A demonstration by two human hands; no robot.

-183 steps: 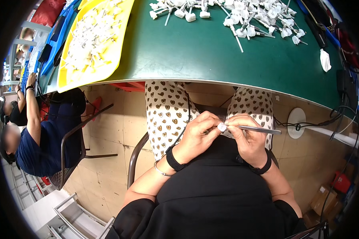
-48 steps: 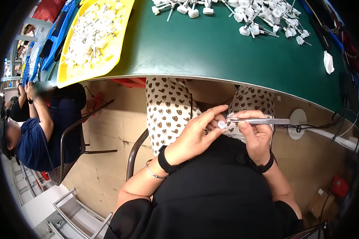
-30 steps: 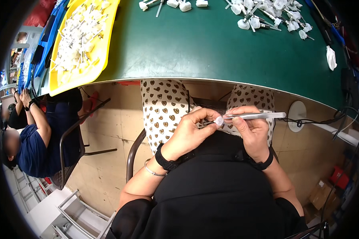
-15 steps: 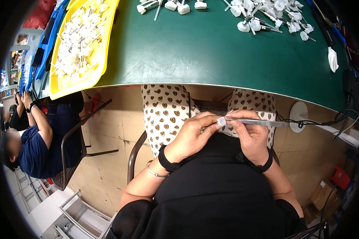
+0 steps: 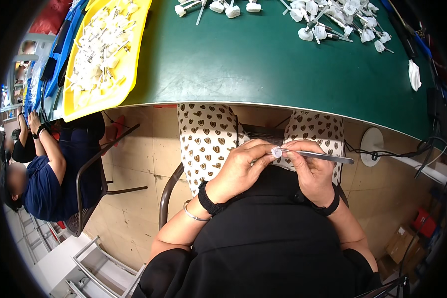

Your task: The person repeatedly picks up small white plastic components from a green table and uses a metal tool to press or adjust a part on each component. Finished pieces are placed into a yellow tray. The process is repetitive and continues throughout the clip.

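Over my lap, below the table edge, my left hand pinches a small white round part at its fingertips. My right hand grips metal tweezers whose tips touch that part. The tweezers stick out to the right. Both wrists wear black bands, and the left also has a thin silver bangle. My knees in heart-patterned cloth show just beyond the hands.
A green table spans the top, with several small white parts scattered at its far edge and a yellow tray of white parts at left. A white crumpled scrap lies right. Another person sits at left on a chair.
My hands stay together over my lap with the part and tweezers. The view has shifted a little, so the table parts sit higher in the picture.
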